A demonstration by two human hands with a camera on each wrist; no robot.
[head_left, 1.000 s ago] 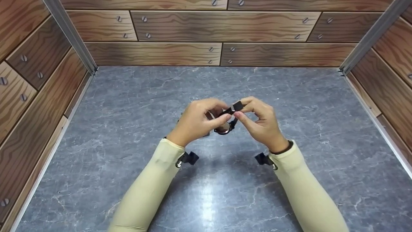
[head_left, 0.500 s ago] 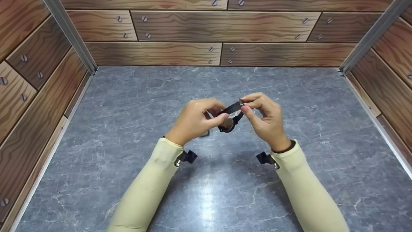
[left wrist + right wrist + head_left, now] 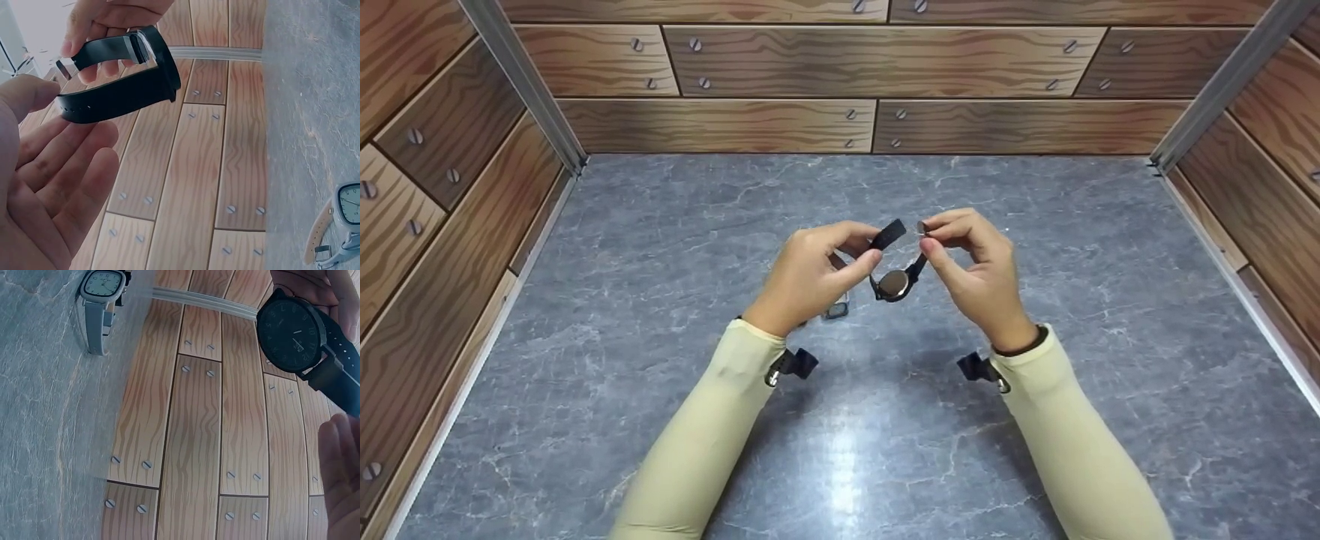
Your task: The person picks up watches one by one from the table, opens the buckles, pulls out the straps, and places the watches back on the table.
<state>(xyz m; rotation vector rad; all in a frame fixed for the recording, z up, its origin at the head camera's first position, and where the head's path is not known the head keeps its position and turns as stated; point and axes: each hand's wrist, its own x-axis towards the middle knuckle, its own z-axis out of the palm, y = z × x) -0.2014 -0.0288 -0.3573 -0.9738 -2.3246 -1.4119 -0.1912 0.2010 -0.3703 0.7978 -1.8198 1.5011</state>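
A black wristwatch (image 3: 894, 285) hangs face outward between both hands, above the table. My left hand (image 3: 814, 277) pinches the holed strap (image 3: 115, 101) between thumb and fingers, its free end sticking up past the fingertips. With thumb and fingertips, my right hand (image 3: 979, 270) pinches the other strap near its metal buckle (image 3: 922, 229). A gap shows between strap end and buckle. The round black dial (image 3: 291, 334) faces the right wrist view. A second watch with a squarish case (image 3: 350, 205) and pale strap lies on the table, partly hidden by my left hand in the head view.
The grey marbled tabletop (image 3: 840, 420) extends around both arms. Wood-patterned walls (image 3: 885, 64) enclose it at the back and sides, with metal posts (image 3: 540, 90) at the back corners. Small black camera mounts (image 3: 799, 364) sit on both wrists.
The strap end has come out of the buckle, and the two strap ends have moved apart. My right hand has shifted up and right, my left slightly left. More of the table watch shows.
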